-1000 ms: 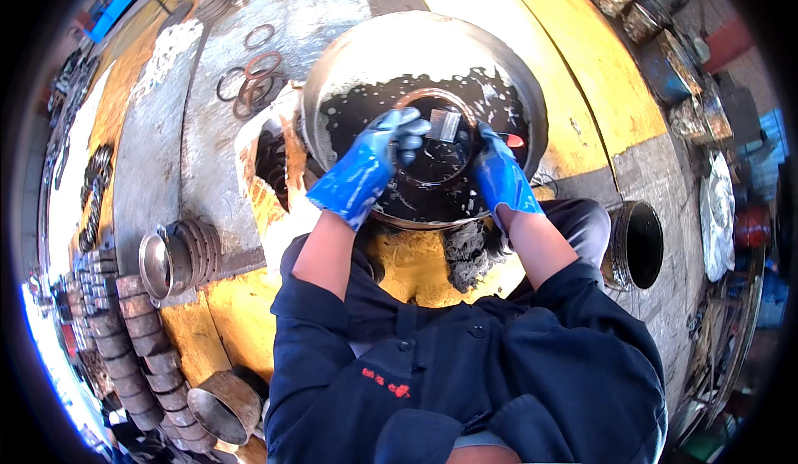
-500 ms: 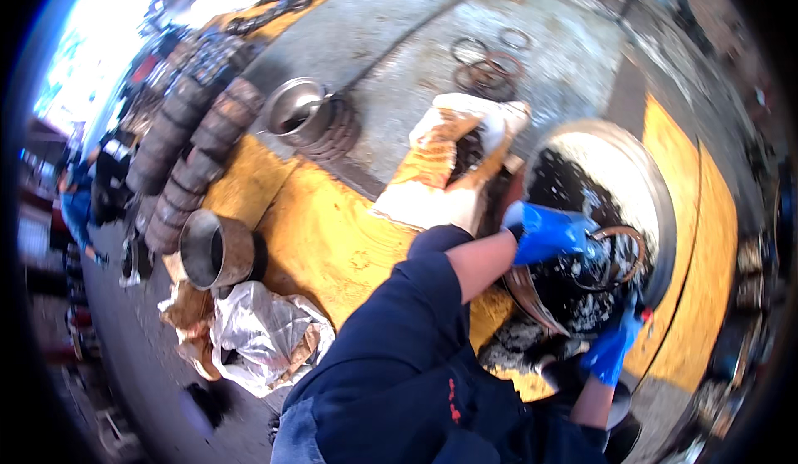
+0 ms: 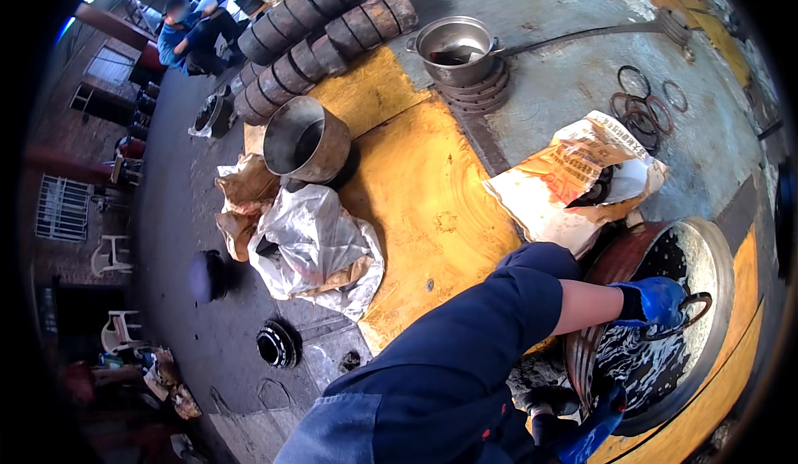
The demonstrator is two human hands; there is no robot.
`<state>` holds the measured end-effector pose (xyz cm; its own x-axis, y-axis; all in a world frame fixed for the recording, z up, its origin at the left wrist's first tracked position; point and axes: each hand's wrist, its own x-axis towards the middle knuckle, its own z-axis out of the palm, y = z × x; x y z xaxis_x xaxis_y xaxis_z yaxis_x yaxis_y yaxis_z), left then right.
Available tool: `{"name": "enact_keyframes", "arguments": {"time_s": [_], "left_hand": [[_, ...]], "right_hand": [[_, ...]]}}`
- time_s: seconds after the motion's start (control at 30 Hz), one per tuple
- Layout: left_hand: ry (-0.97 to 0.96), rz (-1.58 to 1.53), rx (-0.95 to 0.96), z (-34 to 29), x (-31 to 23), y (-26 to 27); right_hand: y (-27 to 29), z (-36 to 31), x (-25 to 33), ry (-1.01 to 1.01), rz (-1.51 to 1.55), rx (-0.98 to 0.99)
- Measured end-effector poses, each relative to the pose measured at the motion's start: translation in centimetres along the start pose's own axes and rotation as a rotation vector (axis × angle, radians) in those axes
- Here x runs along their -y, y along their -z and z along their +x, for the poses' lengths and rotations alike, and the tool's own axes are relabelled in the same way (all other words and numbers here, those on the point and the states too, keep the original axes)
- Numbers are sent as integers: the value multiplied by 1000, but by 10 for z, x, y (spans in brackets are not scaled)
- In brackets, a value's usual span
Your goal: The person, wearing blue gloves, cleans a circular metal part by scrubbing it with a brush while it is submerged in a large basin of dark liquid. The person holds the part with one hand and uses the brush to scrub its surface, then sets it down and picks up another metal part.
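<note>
From my head, my one wide fisheye view looks down over my sleeve (image 3: 465, 327), with the basin (image 3: 708, 269) near below. It faces well to the basin's left, so the basin sits toward the picture's lower right. It reaches past the sack (image 3: 544, 185) just beside the basin to a seated person (image 3: 198, 41) far off.
</note>
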<state>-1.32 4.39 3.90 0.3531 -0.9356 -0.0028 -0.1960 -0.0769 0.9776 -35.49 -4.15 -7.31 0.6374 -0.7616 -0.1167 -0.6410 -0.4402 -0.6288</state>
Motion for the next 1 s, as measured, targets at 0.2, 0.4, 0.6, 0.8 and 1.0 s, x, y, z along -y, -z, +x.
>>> {"name": "enact_keyframes", "arguments": {"time_s": [0.2, 0.4, 0.6, 0.8, 1.0], "left_hand": [[123, 39, -69, 6, -6, -14], [145, -20, -29, 6, 6, -27], [-464, 332, -94, 9, 20, -26], [-144, -206, 135, 10, 15, 2], [223, -331, 187, 5, -26, -11]], "right_hand": [[4, 4, -10, -212, -318, -28], [-1, -4, -45, -256, -234, 46], [7, -17, 52, -416, -101, 178], [-24, -5, 46, -363, -257, -125], [-16, -10, 59, -373, -268, -186]]}}
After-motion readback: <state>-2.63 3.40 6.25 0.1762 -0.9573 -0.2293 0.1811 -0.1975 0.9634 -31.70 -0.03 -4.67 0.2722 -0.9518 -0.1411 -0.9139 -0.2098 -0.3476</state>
